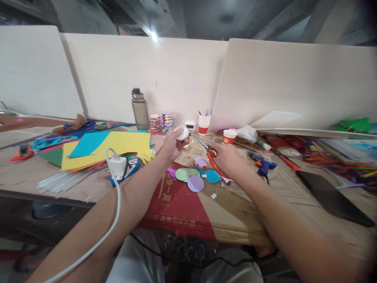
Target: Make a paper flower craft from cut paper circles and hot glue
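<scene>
My left hand (171, 145) is closed round a small white round piece (183, 134) that looks like the cut-off bottom of a paper cup. In my right hand (229, 158) is a pair of scissors (200, 140) with orange-red handles, its blades pointing left toward the white piece. Whether the blade tips touch it I cannot tell. Below the hands, on the cardboard, lie a purple disc (195, 183), a green disc (183, 174) and a blue disc (212, 176). Near them sits a short red-and-white cup ring (201, 163) with a purple top.
Stacks of coloured discs (166, 122) stand by a grey bottle (140, 110). Paper cups (229, 136), a blue glue gun (266, 165) and a black tablet-like slab (332, 196) are right. Coloured sheets (126, 145), clear glue sticks (63, 181) and a white-cabled plug (118, 165) lie left.
</scene>
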{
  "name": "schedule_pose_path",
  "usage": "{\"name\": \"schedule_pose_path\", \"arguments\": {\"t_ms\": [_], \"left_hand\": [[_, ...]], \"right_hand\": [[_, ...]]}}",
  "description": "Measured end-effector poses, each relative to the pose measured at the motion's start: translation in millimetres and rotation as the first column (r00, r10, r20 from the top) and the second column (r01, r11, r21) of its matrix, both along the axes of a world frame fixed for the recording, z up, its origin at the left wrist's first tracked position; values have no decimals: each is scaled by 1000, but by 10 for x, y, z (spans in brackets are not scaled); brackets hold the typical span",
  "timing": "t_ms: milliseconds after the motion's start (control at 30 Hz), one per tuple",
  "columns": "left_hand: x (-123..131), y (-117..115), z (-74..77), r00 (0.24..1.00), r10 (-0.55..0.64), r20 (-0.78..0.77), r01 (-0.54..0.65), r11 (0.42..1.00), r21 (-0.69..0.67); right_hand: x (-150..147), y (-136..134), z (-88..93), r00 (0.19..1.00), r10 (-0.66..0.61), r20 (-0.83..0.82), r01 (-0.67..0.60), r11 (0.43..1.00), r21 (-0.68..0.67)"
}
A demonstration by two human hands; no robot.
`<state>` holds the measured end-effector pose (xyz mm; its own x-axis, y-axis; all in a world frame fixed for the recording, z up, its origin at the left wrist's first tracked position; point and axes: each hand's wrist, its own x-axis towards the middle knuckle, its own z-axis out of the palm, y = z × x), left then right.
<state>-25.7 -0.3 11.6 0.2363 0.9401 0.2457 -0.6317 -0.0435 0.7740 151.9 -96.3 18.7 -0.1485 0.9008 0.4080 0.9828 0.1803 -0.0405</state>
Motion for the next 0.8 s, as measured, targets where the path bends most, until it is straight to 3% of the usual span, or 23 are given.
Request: {"name": "schedule_pose_path", "arguments": {"t_ms": [233, 400, 633, 800], "left_hand": [[-58, -1, -7, 997, -80, -7, 80, 997, -22], [-35, -4, -19, 997, -53, -48, 54, 998, 27], [25, 8, -27, 996, 24, -90, -24, 1000, 1], [-13, -20, -12, 989, -146, 13, 146, 989, -18]], "right_hand": [[80, 86, -69, 963, 25, -268, -15, 999, 38], [150, 146, -134, 896, 138, -421, -94, 988, 124], [119, 96, -70, 812, 235, -534, -141, 967, 211], [81, 58, -36, 793, 234, -563, -151, 970, 191]]}}
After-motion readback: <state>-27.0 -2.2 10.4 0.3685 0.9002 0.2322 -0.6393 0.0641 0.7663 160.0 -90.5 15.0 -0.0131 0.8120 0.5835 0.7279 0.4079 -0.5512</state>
